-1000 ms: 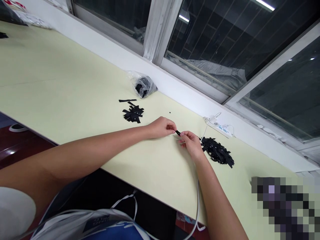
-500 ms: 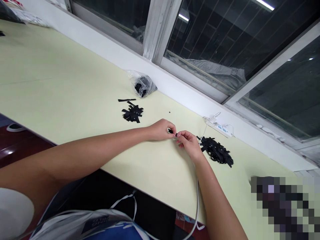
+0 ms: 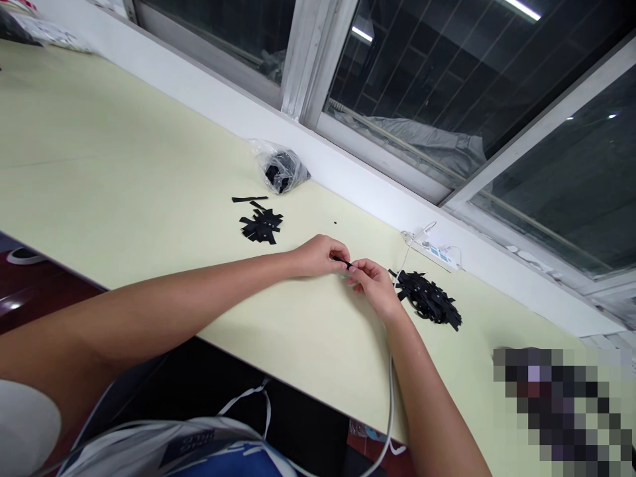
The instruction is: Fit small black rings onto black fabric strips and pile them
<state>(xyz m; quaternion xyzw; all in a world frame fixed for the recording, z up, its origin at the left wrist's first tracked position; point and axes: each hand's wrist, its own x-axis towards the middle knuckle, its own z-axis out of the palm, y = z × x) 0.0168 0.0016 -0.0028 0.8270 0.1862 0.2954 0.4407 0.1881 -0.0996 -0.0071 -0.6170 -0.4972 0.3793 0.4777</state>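
At the middle of the pale yellow-green tabletop, a little right of centre in my view, I see the left hand and the right hand meeting over one small black strip. Each grip is closed thumb to finger, both pinching that strip between them.

Taking the hands as my clock's centre, a loose pile of black pieces lies at ten o'clock, with a single flat piece just beyond it. A clear plastic bag with black contents sits at eleven, and a bigger heap lies at four. A white power strip rests near three, against the white ledge; dark windows fill the view from twelve to two, mirroring ceiling lights. A reddish floor shows at eight.

The fingers cover most of the strip, so I can't make out its shape. Something dark out at four is lost under a pixelated patch (it tells me nothing but colour). A white cable slips behind the right wrist, the white sleeve is cut off at eight, and the plastic packages far off at ten are cropped too.
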